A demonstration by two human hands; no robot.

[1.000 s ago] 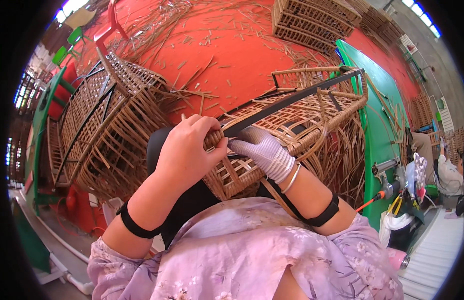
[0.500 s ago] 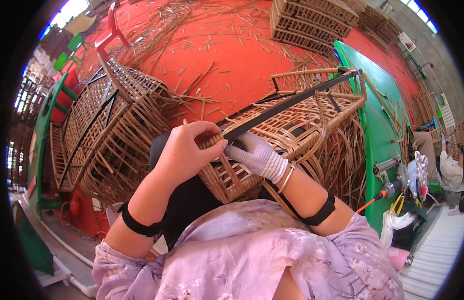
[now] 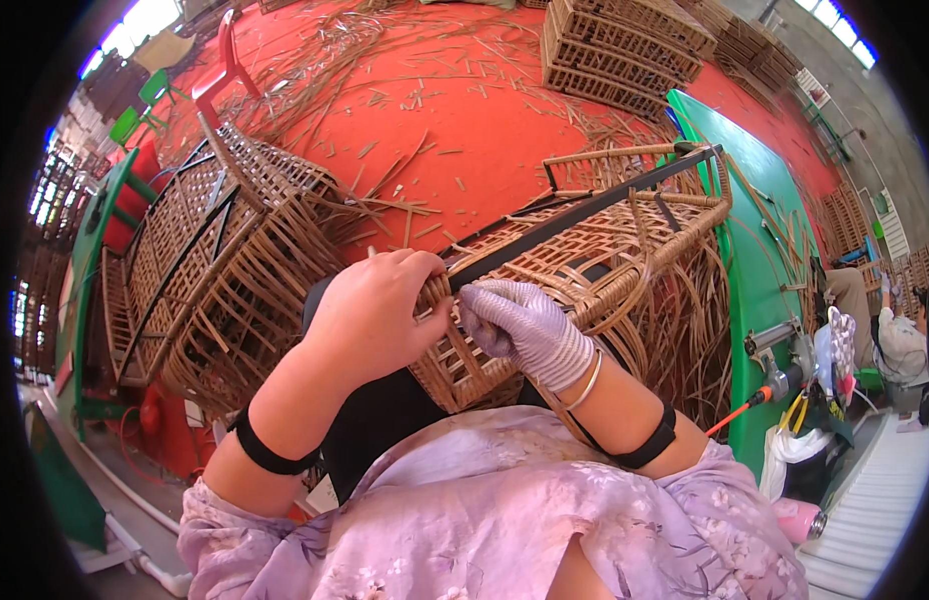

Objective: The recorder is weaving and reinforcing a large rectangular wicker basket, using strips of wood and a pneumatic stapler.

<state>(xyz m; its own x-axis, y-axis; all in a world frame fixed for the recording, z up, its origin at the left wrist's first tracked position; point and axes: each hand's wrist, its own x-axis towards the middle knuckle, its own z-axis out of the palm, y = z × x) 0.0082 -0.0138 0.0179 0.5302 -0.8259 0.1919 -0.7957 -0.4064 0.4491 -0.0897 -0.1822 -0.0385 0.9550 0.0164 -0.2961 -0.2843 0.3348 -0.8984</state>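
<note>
Brown woven wicker frame [image 3: 633, 240] lies across the person's lap, slanting from between both hands toward the upper right. Far left: a larger, rounded, open-latticed brown wicker piece [image 3: 225, 260], standing apart from it. Next, the bare left hand [image 3: 380, 315], its fingers curled around the coil-wrapped near corner of the frame, thumb and forefinger nearly meeting. From there a flat, dark, straight bar [image 3: 585, 214] runs along the frame. Just right of the wrapped corner, the gloved right hand [image 3: 530, 330] has its fingers folded in, thumb against forefinger; whether a strand is pinched there cannot be told. Farther right, loose brown strands [image 3: 685, 330] hang beneath the frame, beside a smooth green board [image 3: 760, 240]. Handling, judged: light but bulky, stiff along bar and rim, springy in the lattice; strands likely to snag. Best hold: bar or thick rim, not loose ends.
</note>
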